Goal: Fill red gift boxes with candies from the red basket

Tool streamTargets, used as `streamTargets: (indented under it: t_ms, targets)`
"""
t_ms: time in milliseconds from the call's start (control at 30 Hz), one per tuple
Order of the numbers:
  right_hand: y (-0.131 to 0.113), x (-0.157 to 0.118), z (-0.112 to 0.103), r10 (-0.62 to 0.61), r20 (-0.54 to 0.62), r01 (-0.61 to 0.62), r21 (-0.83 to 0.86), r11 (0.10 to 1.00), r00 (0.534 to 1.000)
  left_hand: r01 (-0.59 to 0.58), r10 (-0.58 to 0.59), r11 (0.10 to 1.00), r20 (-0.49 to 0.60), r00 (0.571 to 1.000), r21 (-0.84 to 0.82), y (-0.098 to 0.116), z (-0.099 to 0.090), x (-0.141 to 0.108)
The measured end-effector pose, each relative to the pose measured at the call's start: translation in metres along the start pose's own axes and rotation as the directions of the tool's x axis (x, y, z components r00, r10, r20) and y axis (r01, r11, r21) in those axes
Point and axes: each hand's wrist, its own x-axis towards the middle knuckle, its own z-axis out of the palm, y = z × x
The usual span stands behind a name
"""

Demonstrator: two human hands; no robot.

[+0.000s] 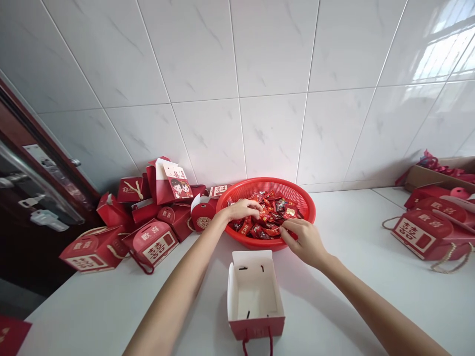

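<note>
A red plastic basket [308,198] holds many wrapped candies [265,217], mostly red with some dark wrappers. My left hand [243,210] reaches over its left side, fingers loosely bent and apart, the tips on the candies. At the front right rim, my right hand [302,237] has its fingers curled together at the candies' edge and seems to pinch a wrapper; the tips are partly hidden. Just in front of the basket, an open red gift box [256,291] with a white inside stands on the white tabletop. No candy shows in it, and a red cord handle hangs at its near side.
Several red gift boxes [156,242] with cord handles are heaped at the left near a dark door [33,222]. More red boxes [430,230] and a cardboard carton [419,178] with pink-red contents lie at the right. Behind stands a tiled wall [272,133].
</note>
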Motion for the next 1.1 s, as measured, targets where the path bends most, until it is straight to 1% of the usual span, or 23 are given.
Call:
streamTargets:
  t_ms: [67,133,300,367,467,567,667,733,833,1000,1100]
  targets:
    - [0.001,0.0,0.001,-0.006,-0.009,0.006,-0.013,1.0,1.0,-0.01,0.011,0.998,0.012,1.0,-0.067,-0.007,0.0,0.001]
    - [0.003,0.0,0.003,-0.011,-0.018,0.01,-0.019,1.0,1.0,-0.02,0.019,0.993,-0.006,1.0,-0.12,-0.014,0.001,0.004]
    - [0.003,0.0,0.004,0.02,0.007,-0.02,-0.007,1.0,1.0,-0.103,0.076,0.965,-0.122,0.99,-0.24,-0.019,0.003,0.005]
    - [0.002,0.001,0.002,0.079,0.04,-0.08,0.028,0.996,0.996,-0.145,0.096,0.947,-0.177,0.98,-0.286,-0.019,0.003,0.003]
    - [0.001,0.008,-0.004,0.23,0.087,-0.241,0.141,0.96,0.969,-0.206,0.121,0.913,-0.249,0.961,-0.352,-0.017,0.001,0.0]
    - [0.0,0.026,-0.007,0.367,0.108,-0.383,0.267,0.884,0.924,-0.257,0.135,0.879,-0.308,0.942,-0.402,-0.015,-0.001,-0.002]
    - [0.0,0.05,-0.002,0.424,0.142,-0.445,0.378,0.812,0.895,-0.298,0.138,0.849,-0.361,0.922,-0.435,-0.013,-0.002,-0.004]
    - [-0.001,0.064,0.006,0.435,0.15,-0.451,0.468,0.76,0.888,-0.314,0.138,0.834,-0.38,0.915,-0.454,-0.012,-0.003,-0.005]
    - [-0.001,0.076,0.017,0.435,0.118,-0.424,0.547,0.722,0.892,-0.32,0.14,0.821,-0.376,0.916,-0.473,-0.011,-0.002,-0.006]
    - [0.0,0.072,0.018,0.448,0.054,-0.377,0.635,0.674,0.892,-0.306,0.154,0.825,-0.333,0.93,-0.475,-0.009,-0.001,-0.006]
    - [0.001,0.069,0.017,0.473,0.043,-0.365,0.697,0.617,0.88,-0.297,0.166,0.837,-0.303,0.938,-0.46,-0.006,-0.001,-0.008]
